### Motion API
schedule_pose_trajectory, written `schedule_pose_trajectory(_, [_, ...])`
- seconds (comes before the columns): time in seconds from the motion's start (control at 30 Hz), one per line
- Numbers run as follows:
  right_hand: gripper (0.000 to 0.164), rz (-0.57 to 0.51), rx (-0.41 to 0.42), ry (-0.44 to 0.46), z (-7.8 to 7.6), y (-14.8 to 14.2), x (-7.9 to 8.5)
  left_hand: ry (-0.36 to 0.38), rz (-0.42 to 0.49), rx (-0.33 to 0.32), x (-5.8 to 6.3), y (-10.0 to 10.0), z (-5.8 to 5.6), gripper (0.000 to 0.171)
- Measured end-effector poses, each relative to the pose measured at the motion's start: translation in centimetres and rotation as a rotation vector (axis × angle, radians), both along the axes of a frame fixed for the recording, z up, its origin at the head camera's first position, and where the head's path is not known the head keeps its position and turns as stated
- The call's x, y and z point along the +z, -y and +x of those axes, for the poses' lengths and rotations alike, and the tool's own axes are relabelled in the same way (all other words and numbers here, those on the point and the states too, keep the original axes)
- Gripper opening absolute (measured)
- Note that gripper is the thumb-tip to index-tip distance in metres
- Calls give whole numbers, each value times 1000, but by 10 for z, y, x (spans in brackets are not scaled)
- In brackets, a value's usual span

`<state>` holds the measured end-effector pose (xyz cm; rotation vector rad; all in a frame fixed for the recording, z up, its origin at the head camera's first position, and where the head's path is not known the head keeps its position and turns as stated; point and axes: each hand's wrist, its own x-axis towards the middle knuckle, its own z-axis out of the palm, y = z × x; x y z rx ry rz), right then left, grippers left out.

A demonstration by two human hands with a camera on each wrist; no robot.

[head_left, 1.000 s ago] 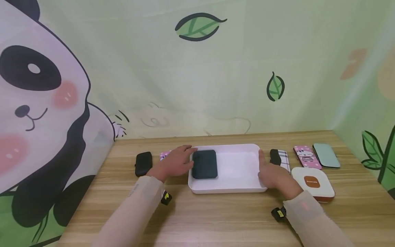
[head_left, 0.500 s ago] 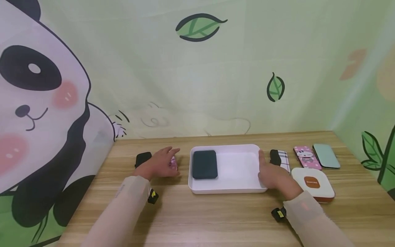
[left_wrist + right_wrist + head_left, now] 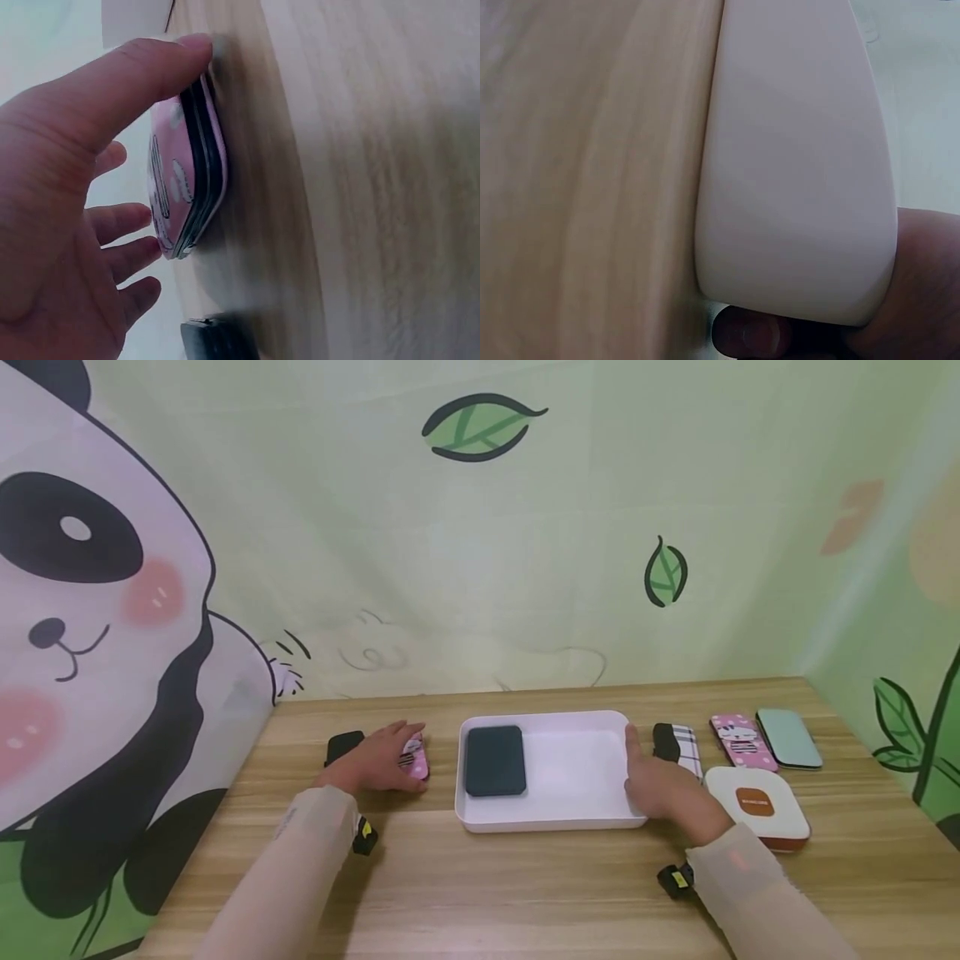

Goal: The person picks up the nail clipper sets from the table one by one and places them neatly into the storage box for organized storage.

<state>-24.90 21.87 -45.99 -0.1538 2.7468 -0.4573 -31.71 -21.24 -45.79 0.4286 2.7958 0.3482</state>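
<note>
My left hand [image 3: 375, 762] spreads over a pink zip case [image 3: 414, 757] with a cartoon print, left of the tray. In the left wrist view, the thumb lies across one corner of the pink case [image 3: 174, 169] and loosely bent fingers come close to its far side. My right hand [image 3: 663, 789] grips the right end of a white shallow tray [image 3: 577, 821]. Seen from the right wrist, a fingertip [image 3: 761, 335] curls at the tray's end [image 3: 795, 172]. Inside the tray, at its left side, lies a dark square case [image 3: 496, 761].
A black pouch [image 3: 343, 745] lies partly behind my left hand. Right of the tray are a plaid-and-black case [image 3: 678, 747], another pink case [image 3: 742, 742], a pale green case [image 3: 789, 739] and a white rounded box [image 3: 787, 806] with a brown label. A printed cloth [image 3: 480, 568] hangs behind the table.
My left hand has moved from the tray's left edge leftward to the pink zip case, its fingers spreading around it. The right hand has stayed at the tray's right end.
</note>
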Motion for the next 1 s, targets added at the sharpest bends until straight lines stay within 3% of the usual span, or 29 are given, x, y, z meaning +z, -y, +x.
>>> schedule_pose_trajectory(0.3, [81,-7,3,5,-1,0,0,35,-25,16,-1,3,-1,98])
schedule_pose_trajectory(0.5, [80,-5,7,-8,0,1,0,12,-45,-2,-1,3,-1,93])
schedule_pose_trajectory(1.0, [81,21,-7,-1,-4,-1,-4,38,-6,24,6,0,7,92])
